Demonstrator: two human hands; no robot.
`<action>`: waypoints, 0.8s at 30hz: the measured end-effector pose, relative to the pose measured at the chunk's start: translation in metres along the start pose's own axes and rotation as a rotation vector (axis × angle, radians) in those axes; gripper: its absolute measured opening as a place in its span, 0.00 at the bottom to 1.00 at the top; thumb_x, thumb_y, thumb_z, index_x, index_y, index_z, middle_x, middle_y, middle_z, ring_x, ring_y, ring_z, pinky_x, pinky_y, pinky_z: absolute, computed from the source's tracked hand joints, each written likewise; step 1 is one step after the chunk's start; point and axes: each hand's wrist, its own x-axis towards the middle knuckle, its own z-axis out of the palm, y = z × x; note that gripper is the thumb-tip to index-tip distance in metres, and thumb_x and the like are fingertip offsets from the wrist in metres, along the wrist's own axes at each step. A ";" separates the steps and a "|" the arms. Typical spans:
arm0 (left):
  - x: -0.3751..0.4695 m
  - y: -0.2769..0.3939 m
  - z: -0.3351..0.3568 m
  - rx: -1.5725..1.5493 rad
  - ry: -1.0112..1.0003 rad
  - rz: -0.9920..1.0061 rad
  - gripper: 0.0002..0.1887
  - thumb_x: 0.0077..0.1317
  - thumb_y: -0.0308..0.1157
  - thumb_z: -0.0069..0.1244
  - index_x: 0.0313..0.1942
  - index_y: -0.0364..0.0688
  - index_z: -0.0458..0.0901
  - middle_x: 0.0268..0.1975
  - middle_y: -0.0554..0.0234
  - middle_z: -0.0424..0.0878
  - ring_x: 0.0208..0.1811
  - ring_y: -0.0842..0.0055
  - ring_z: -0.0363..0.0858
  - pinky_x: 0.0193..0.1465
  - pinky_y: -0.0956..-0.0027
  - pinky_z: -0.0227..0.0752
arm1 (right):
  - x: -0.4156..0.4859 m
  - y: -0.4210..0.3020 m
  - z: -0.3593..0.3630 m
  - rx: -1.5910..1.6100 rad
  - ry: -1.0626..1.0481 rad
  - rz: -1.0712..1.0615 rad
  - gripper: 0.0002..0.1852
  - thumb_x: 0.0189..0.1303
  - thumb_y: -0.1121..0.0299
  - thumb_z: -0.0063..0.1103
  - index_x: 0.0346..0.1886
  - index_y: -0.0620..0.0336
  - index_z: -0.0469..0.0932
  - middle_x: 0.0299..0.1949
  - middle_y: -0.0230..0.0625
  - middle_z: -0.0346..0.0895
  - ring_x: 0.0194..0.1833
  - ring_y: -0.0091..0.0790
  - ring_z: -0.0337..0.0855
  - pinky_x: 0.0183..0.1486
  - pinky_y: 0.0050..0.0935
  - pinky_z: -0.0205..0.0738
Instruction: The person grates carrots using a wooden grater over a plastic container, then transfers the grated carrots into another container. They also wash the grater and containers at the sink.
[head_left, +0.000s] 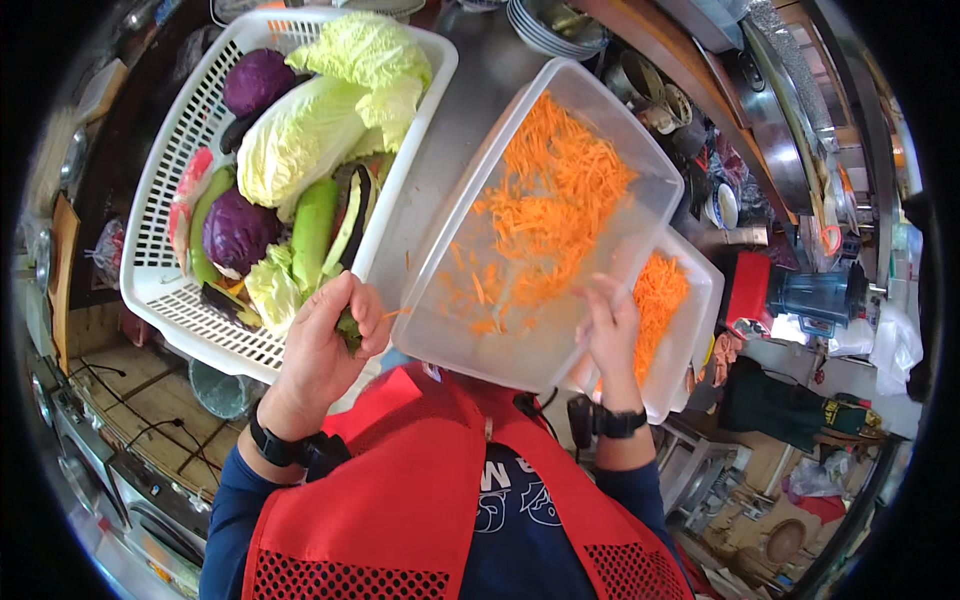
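My left hand (330, 337) is curled at the near right corner of a white slotted plastic basket (172, 326). A thin carrot shred (397, 312) sticks out by its fingertips. In the basket lie purple cabbages (238, 229), a napa cabbage (296, 146), a long green vegetable (313, 232) and a cut eggplant (352, 217). My right hand (609, 330) is at the near right rim of a translucent plastic bin (450, 247), its blurred fingers over the inner side. Shredded carrot (559, 202) covers much of the bin's floor.
A second white bin (690, 322) with shredded carrot (658, 300) stands partly under the translucent one. Stacked bowls (551, 37) are at the back. A red-based blender (750, 292) stands to the right, and a bucket (221, 386) is on the tiled floor at left.
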 end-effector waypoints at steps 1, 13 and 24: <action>0.000 0.004 0.000 -0.058 0.023 -0.022 0.19 0.77 0.42 0.34 0.28 0.41 0.69 0.25 0.65 0.68 0.23 0.77 0.64 0.28 0.73 0.58 | 0.004 0.004 0.000 0.034 -0.045 -0.083 0.11 0.67 0.72 0.50 0.51 0.61 0.74 0.35 0.35 0.82 0.19 0.18 0.68 0.19 0.19 0.61; 0.005 -0.033 0.016 -0.081 -0.019 0.026 0.18 0.77 0.41 0.34 0.32 0.39 0.71 0.27 0.62 0.71 0.26 0.74 0.68 0.29 0.71 0.61 | 0.030 0.025 -0.009 -0.061 -0.084 0.257 0.08 0.65 0.71 0.52 0.44 0.62 0.75 0.28 0.35 0.78 0.20 0.28 0.78 0.22 0.30 0.71; 0.040 -0.083 0.053 0.004 -0.148 -0.190 0.16 0.77 0.40 0.36 0.35 0.39 0.74 0.31 0.63 0.74 0.31 0.75 0.71 0.31 0.73 0.63 | 0.002 -0.003 -0.024 -0.623 0.108 -0.075 0.17 0.59 0.66 0.61 0.50 0.62 0.76 0.31 0.44 0.82 0.29 0.36 0.83 0.35 0.32 0.77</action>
